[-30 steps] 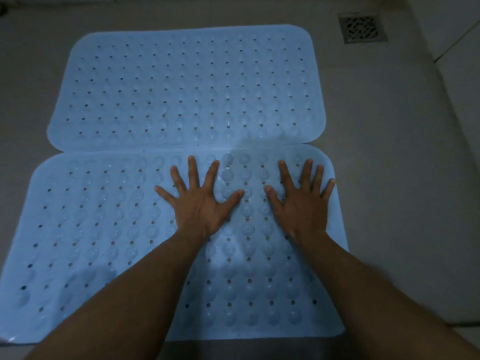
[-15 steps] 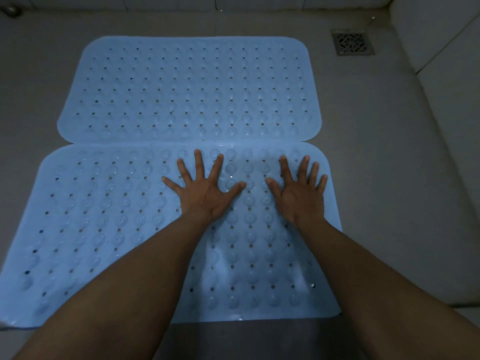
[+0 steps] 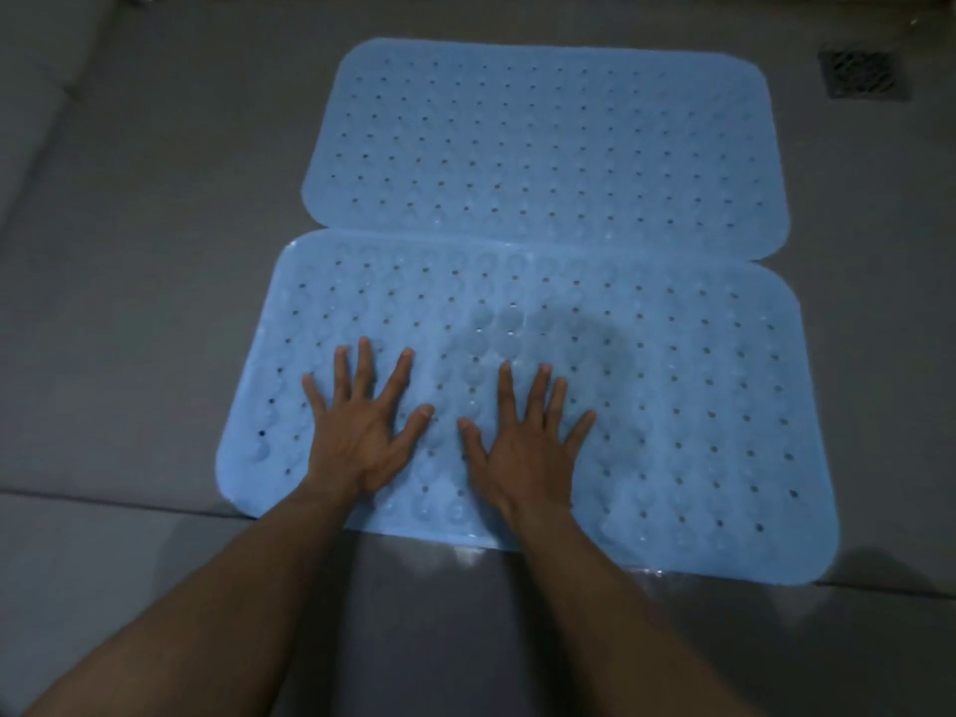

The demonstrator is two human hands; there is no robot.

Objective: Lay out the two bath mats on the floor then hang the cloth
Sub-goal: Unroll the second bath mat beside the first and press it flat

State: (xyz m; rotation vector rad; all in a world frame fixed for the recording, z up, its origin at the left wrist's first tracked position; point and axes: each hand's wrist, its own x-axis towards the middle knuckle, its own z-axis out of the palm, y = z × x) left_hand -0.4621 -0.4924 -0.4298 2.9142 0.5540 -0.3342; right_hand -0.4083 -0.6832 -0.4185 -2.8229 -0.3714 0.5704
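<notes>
Two light blue perforated bath mats lie flat on the grey tiled floor, long edges meeting. The far mat (image 3: 543,142) is beyond the near mat (image 3: 698,406). My left hand (image 3: 362,432) presses flat on the left part of the near mat, fingers spread. My right hand (image 3: 522,447) lies flat beside it toward the mat's middle, fingers spread too. Neither hand holds anything. No cloth is in view.
A square floor drain (image 3: 861,75) sits at the far right, beyond the far mat. A tile joint (image 3: 103,501) runs across the floor under the near mat's front edge. Bare grey floor (image 3: 155,251) spreads to the left.
Both hands have slid from the right half of the near mat to its left half, still flat. The view has swung left, so the mats now sit further right.
</notes>
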